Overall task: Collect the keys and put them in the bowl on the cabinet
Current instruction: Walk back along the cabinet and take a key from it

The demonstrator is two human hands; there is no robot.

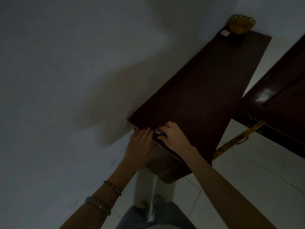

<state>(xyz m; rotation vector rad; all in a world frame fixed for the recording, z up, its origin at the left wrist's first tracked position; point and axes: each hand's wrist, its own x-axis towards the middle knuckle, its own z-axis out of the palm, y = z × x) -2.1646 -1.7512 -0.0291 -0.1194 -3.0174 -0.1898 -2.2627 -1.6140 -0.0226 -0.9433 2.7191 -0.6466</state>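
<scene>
Nearest to me, I am seeing the person's legs over pale floor tiles, with both forearms reaching up and forward; the left wrist is wearing a beaded bracelet (112, 187) and a bangle (98, 205). The left hand (139, 146) is lying flat and open, fingers together, at the near corner of the dark cabinet (206, 90), holding nothing that I can see. The right hand (173, 138) is curling its fingers around the keys (159, 131), a small pale metallic cluster resting on the cabinet top just between the two hands. I am judging collection to be under way but not complete: the keys are not yet lifted. The bowl (241, 23), a golden open-weave piece, is standing at the far end of the cabinet, well apart from the keys, so the carry and the drop are both remaining. The light is dim; I cannot tell how many keys there are, nor what the bowl is holding.
</scene>
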